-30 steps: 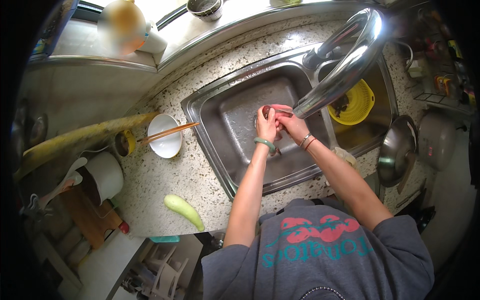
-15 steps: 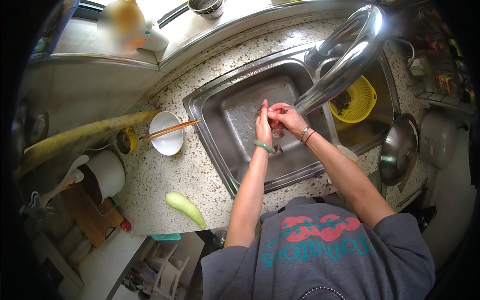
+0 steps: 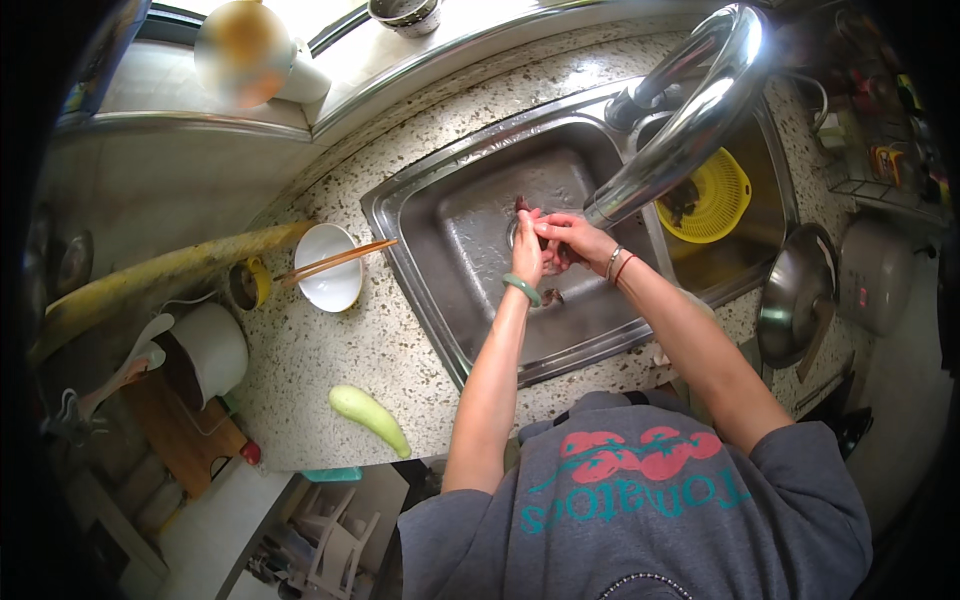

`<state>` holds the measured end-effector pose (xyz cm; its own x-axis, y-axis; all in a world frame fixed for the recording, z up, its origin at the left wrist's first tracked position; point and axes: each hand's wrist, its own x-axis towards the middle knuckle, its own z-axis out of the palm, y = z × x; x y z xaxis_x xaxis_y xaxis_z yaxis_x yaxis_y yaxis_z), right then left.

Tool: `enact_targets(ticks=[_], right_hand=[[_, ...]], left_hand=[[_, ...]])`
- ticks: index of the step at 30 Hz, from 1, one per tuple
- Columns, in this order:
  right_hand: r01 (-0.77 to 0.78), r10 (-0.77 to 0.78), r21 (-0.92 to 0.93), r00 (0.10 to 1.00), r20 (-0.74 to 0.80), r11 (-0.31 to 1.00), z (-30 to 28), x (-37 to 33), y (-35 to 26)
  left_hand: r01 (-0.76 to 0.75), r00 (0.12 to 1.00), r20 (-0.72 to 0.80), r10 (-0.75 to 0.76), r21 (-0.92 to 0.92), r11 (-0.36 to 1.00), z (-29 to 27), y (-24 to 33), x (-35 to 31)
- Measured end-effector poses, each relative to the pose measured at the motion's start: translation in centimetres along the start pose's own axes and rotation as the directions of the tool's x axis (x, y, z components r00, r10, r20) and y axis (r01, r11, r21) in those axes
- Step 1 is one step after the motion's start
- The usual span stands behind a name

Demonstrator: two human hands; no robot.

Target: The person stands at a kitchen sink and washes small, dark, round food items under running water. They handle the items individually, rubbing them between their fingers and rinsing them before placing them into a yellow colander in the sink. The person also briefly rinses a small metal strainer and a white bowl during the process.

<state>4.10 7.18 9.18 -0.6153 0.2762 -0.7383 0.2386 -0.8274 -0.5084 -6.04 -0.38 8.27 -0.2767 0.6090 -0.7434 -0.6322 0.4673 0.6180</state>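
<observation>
Both my hands are together over the left basin of the steel sink (image 3: pixel 440 290), below the end of the faucet (image 3: pixel 660 160). My left hand (image 3: pixel 525 256), with a green bangle at its wrist, has its fingers drawn together and pressed to the right hand. My right hand (image 3: pixel 582 243) is closed, its fingers bent against the left fingers. Whatever lies between them is hidden. A dark brown scrap (image 3: pixel 522 203) shows just beyond my fingertips. Another dark piece (image 3: pixel 552 297) lies on the wet basin floor near my left wrist.
In the right basin stands a yellow colander (image 3: pixel 735 205) with dark pieces inside. Left of the sink are a white bowl (image 3: pixel 330 285) with chopsticks (image 3: pixel 345 259) across it and a pale green gourd (image 3: pixel 370 420). A metal lid (image 3: pixel 785 310) leans at the right.
Both hands have shifted slightly, and the fingers have closed nearer together. A dark scrap now shows past the fingertips. The reddish area between the hands is smaller.
</observation>
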Motion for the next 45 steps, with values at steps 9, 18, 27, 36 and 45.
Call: enact_targets(ticks=[9, 18, 27, 36, 45], right_hand=[[0.142, -0.150, -0.077, 0.984, -0.095, 0.987, 0.6, 0.0, 0.9], [0.250, -0.270, -0.122, 0.943, -0.194, 0.961, 0.3, 2.1, 2.0], [0.396, -0.657, -0.574, 0.659, -0.366, 0.717, 2.6, 1.9, 1.1], [0.417, -0.425, -0.150, 0.905, -0.025, 0.897, 2.0, -1.8, -0.8], [0.140, -0.140, -0.005, 0.990, 0.016, 0.990, -2.0, 2.6, 1.7]], left_hand=[[0.293, 0.955, 0.097, -0.282, -0.132, 0.947, 0.0, 1.2, -0.5], [0.174, 0.985, 0.039, -0.169, -0.190, 0.966, -0.6, -1.1, 0.8], [-0.327, 0.887, -0.269, 0.376, 0.210, 0.921, 2.3, -1.2, 1.6], [0.435, 0.857, 0.449, -0.254, -0.363, 0.824, -0.4, 2.1, 0.4], [0.392, 0.897, 0.354, -0.265, -0.359, 0.847, -0.3, 1.4, 0.3]])
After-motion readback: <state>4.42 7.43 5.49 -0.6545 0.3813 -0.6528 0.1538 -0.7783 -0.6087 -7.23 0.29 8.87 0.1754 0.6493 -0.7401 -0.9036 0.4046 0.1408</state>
